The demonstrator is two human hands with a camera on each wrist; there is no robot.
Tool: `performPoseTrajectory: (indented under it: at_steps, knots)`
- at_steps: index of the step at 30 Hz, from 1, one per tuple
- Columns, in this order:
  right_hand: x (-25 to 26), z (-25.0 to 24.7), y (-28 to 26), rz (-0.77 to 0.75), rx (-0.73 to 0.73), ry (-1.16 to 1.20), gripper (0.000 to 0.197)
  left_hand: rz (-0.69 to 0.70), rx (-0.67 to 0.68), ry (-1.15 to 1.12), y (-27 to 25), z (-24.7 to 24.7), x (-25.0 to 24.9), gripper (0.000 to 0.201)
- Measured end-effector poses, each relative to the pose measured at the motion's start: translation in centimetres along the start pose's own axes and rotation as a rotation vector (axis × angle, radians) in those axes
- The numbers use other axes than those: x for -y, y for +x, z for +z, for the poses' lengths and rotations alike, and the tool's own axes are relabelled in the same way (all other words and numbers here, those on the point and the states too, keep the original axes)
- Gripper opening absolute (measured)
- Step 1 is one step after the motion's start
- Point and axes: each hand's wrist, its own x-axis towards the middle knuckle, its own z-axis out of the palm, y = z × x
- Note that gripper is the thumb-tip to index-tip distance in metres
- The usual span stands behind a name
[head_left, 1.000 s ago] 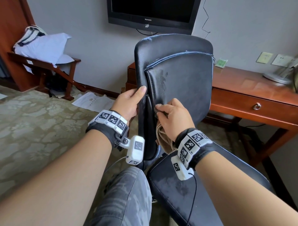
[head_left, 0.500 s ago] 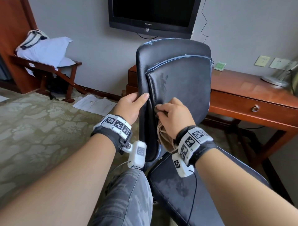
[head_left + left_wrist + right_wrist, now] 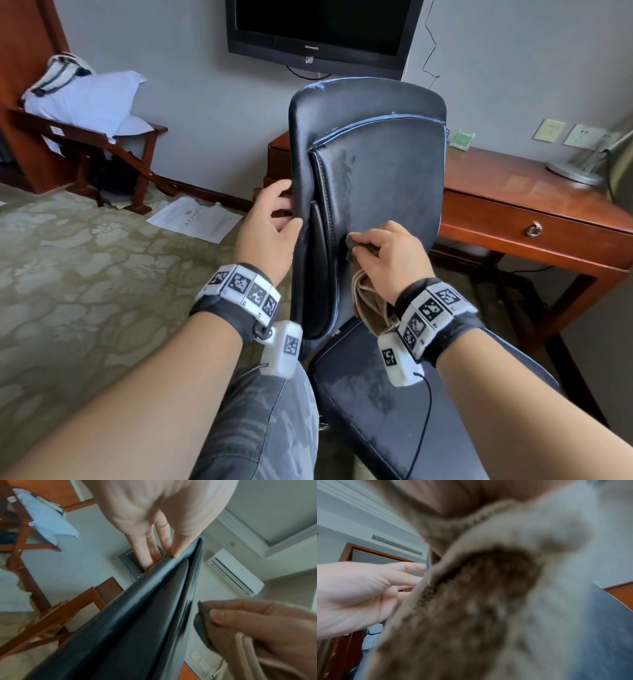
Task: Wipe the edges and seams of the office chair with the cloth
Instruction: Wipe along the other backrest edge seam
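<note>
The black office chair [image 3: 383,178] stands in front of me, its backrest facing me and turned a bit to the right. My left hand [image 3: 274,219] holds the backrest's left edge, thumb on the front and fingers behind it, as the left wrist view [image 3: 154,513] also shows. My right hand [image 3: 390,253] grips a bunched beige cloth [image 3: 371,305] and presses a grey corner of it against the cushion just right of the vertical seam. The cloth [image 3: 471,601] fills the right wrist view, blurred. Most of the seat [image 3: 370,411] is hidden by my right forearm.
A wooden desk [image 3: 534,205] with a drawer stands close behind the chair at the right, a lamp base [image 3: 575,171] on it. A TV [image 3: 322,27] hangs on the wall. Papers [image 3: 195,219] lie on the carpet; a luggage rack with pillows [image 3: 92,99] is far left.
My right hand with the cloth has slid a little to the right and down on the backrest. My left thumb has drawn back toward the backrest's outer edge.
</note>
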Motion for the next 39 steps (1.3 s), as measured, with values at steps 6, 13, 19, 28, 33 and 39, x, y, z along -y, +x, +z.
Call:
performPoseTrajectory:
  at_steps: [6,13,19,28,33,39]
  knots:
    - [1.2,-0.2,0.7,-0.062,-0.102,0.059,0.024,0.122,0.093,0.172,-0.2,-0.1,0.7,0.078]
    - [1.8,2.6,-0.3,-0.086,-0.044,0.048,0.023,0.153,0.069,0.324,0.2,0.4,1.6,0.082]
    - [0.7,3.0,-1.3,-0.066,0.027,0.007,0.024,0.158,0.066,0.391,0.1,0.8,1.6,0.072]
    - [0.2,1.5,-0.3,-0.020,-0.057,0.094,0.023,0.130,0.157,0.433,-1.3,0.7,2.0,0.073]
    - [-0.1,4.7,-2.9,-0.033,-0.005,0.062,0.021,0.121,0.104,0.440,-2.0,1.2,2.1,0.072]
    - [-1.0,5.0,-3.8,0.001,0.085,0.018,0.024,0.093,0.090,0.400,-2.2,1.6,2.1,0.070]
